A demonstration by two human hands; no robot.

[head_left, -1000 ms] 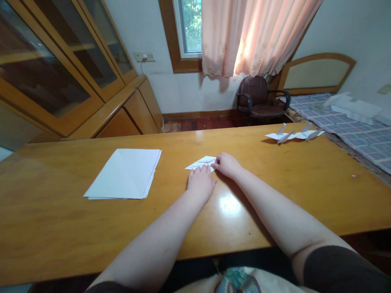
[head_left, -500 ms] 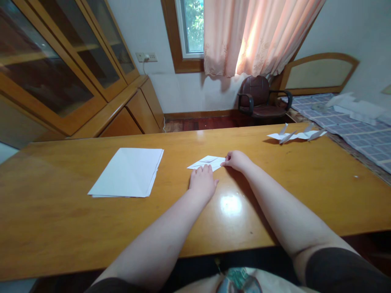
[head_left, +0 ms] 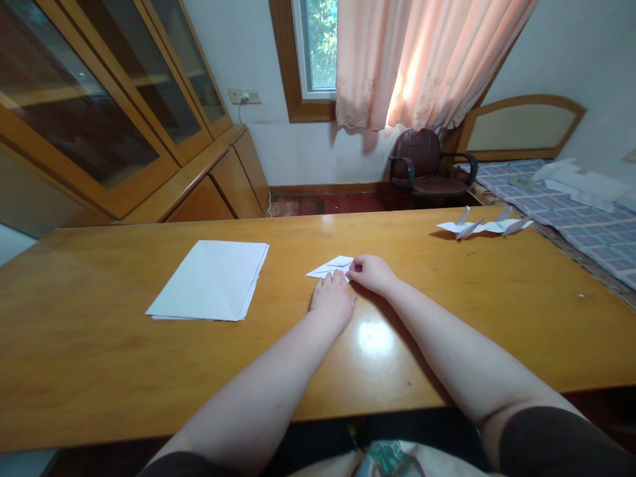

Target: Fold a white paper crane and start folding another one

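Note:
A small white folded paper (head_left: 332, 265) with crease lines lies on the wooden table, its pointed end to the left. My left hand (head_left: 332, 301) rests palm down, fingers stretched out, with the fingertips on the paper's near edge. At the paper's right end my right hand (head_left: 371, 273) pinches the corner between thumb and curled fingers. That corner is partly hidden by the right hand.
A stack of white paper sheets (head_left: 211, 281) lies left on the table (head_left: 99, 371). Folded paper cranes or similar shapes (head_left: 484, 226) stand at the far right. Beyond the table are a brown armchair (head_left: 420, 165), a bed (head_left: 561, 199) and a glass-door cabinet (head_left: 149, 86).
My right hand has moved left, bringing the paper's right corner inward, so less of the paper shows. My left hand stays almost in place. The view has shifted slightly.

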